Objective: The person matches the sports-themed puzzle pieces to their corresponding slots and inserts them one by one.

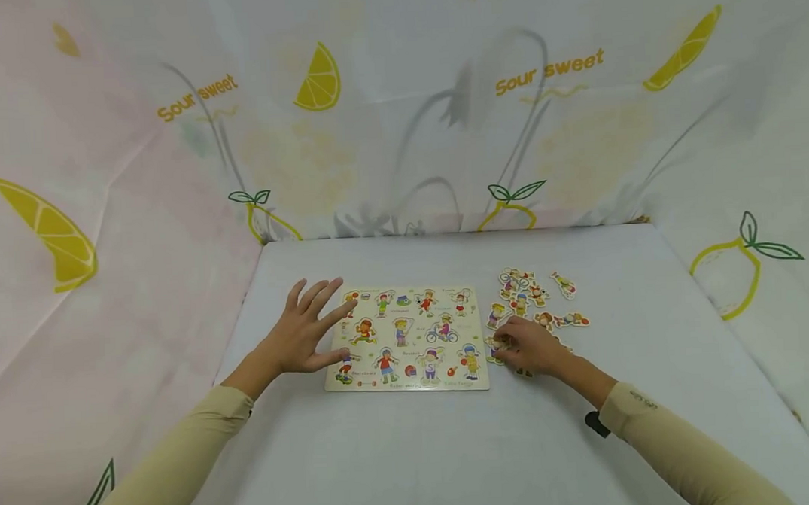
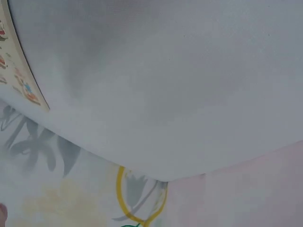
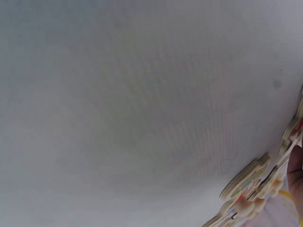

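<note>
A: What writing can you read?

B: The backdrop cloth (image 1: 398,110) carries "Sour sweet" in orange twice, beside lemon slices; the puzzle board (image 1: 408,337) has small captions under its figures, but they are too small to read with any certainty; there is tiny lettering on the right sleeve cuff (image 1: 638,404) too, also unreadable.

A: Where is the board, and how does it lie?

B: Flat on the grey table (image 1: 454,446), in front of the person and a little left of centre; its long axis runs left to right, with the pictured children upright as the person sees them; the left wrist view catches only one edge of it (image 2: 23,66) at the upper left.

A: And the loose pieces?

B: A scatter of cut-out figure pieces (image 1: 535,296) lies just right of the board, some overlapping; the right wrist view shows a few of them edge-on (image 3: 258,189) at its lower right.

A: The left hand?

B: The left hand (image 1: 306,332) is released, fingers straight and spread, pointing up and to the right; it rests over the board's left edge with the thumb along the lower left corner; the forearm comes in from the lower left in a beige sleeve.

A: The right hand?

B: The right hand (image 1: 534,348) is palm down at the near end of the scatter, just beside the board's lower right corner; its fingers are bent down onto a piece (image 1: 495,346) there, touching it; whether they actually pinch it I cannot tell.
</note>
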`<state>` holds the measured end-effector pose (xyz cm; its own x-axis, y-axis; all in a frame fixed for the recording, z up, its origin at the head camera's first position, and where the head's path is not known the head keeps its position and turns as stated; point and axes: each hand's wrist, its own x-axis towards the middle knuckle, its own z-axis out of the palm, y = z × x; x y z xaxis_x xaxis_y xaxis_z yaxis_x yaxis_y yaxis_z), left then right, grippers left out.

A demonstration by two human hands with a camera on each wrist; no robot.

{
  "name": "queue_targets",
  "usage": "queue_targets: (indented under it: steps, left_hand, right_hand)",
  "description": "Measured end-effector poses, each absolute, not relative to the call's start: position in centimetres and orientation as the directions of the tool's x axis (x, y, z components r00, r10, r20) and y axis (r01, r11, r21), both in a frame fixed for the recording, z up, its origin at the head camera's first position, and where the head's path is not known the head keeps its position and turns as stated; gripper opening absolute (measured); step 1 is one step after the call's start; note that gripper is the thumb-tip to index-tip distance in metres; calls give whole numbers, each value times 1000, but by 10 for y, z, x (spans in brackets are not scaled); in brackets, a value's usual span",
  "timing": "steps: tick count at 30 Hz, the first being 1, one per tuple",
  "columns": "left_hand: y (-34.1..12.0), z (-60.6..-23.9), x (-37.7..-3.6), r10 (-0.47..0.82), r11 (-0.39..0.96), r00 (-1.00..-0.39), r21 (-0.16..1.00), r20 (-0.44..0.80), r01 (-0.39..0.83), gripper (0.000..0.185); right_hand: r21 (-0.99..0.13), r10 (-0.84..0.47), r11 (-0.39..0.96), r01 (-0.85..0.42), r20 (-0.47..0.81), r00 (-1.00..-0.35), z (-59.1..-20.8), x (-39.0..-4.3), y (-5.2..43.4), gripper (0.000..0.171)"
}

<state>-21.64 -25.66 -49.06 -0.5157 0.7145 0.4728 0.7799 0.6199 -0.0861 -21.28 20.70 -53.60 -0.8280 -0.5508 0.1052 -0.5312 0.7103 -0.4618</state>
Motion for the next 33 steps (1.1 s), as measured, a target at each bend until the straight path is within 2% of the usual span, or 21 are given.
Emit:
queue_targets:
  steps: [6,9,13,16,18,28,33]
  left_hand:
    - [-264,-494,-214,680,706,-684,17,264,708,86]
    - [-268,-496,-215,649,749,-742,29,167,662,91]
    - [-276,-500,-213,598,801,-801,48,-32,596,99]
    - [-281,-504,-210,563,826,-812,76,-157,558,107]
    - [-283,-506,-210,550,835,-812,97,-194,542,111]
    - [-279,-521,-209,537,843,-800,138,-268,519,120]
    - [-276,-520,-208,513,857,-817,103,-262,505,119]
  right_hand:
    - [-488,-538,717,-498,67,-841,-534,-215,205,16]
    - [-493,-517,733,-469,44,-855,-533,-217,204,15]
    - [-533,-467,751,-389,-13,-884,-531,-217,200,16]
    - [-566,-421,764,-310,-72,-904,-529,-216,195,16]
    - [-576,-398,771,-273,-99,-912,-529,-215,192,16]
    - [-584,-363,786,-201,-174,-915,-533,-211,192,13]
    - [-590,-361,777,-218,-134,-923,-532,-211,190,9]
